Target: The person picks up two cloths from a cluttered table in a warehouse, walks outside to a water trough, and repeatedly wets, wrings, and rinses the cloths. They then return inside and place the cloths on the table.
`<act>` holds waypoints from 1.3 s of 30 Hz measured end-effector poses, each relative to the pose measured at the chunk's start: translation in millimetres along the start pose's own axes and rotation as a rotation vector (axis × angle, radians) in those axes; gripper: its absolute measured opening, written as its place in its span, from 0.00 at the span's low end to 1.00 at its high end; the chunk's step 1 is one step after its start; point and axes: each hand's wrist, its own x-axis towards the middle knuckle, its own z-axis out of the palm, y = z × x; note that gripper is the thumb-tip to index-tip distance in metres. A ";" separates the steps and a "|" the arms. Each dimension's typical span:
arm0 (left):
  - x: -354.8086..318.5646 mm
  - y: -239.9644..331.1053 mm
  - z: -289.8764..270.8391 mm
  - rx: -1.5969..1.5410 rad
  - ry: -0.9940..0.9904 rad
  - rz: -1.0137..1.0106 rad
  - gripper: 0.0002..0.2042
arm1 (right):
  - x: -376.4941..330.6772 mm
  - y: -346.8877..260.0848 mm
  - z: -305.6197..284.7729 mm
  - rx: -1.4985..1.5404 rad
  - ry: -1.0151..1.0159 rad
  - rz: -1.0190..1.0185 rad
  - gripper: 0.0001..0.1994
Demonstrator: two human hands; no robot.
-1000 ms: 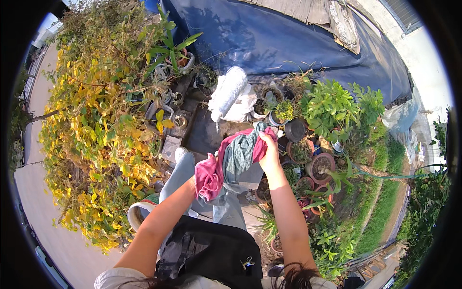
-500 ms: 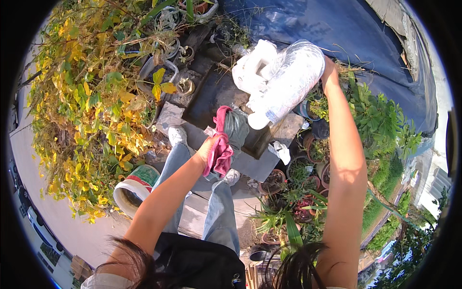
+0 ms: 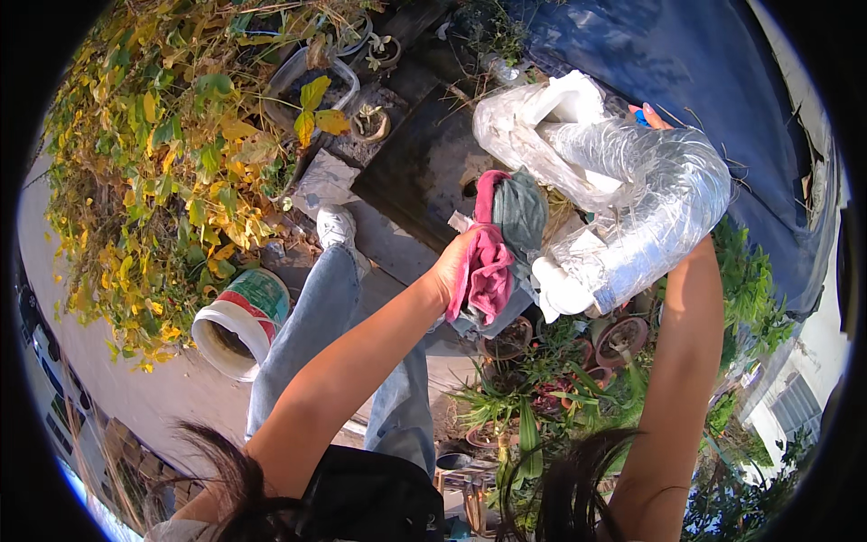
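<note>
Above the pots | left hand [image 3: 454, 266] clenched on cloth [image 3: 492, 262] | right hand [image 3: 652, 117] gripping plastic bag [image 3: 632, 199]

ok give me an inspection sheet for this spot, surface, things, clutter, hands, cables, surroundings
surface: dark slab among potted plants, in sun, mostly bare
things: pink and grey cloths bunched together; clear crinkled plastic bag with white stuff inside, raised over the slab
clutter: bucket on the ground; small pots below the bag; clear tub under the leaves
hands: left hand in a closed grip on the cloths; right hand mostly hidden behind the bag, seems to hold it up
cables: nothing seen
surroundings: yellow-green vine on the left, blue tarp behind, pavement at the far left
</note>
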 end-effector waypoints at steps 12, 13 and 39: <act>0.4 4.7 -2.5 -0.006 -0.023 0.038 0.05 | 5.2 33.5 -6.4 0.075 0.087 -0.063 0.28; -1.9 4.7 -0.4 -0.026 -0.022 0.028 0.03 | 1.5 41.9 -7.1 0.101 0.138 -0.098 0.28; 27.3 82.4 -50.2 1.281 0.714 0.751 0.34 | -88.1 219.5 153.6 1.447 -0.219 -0.278 0.28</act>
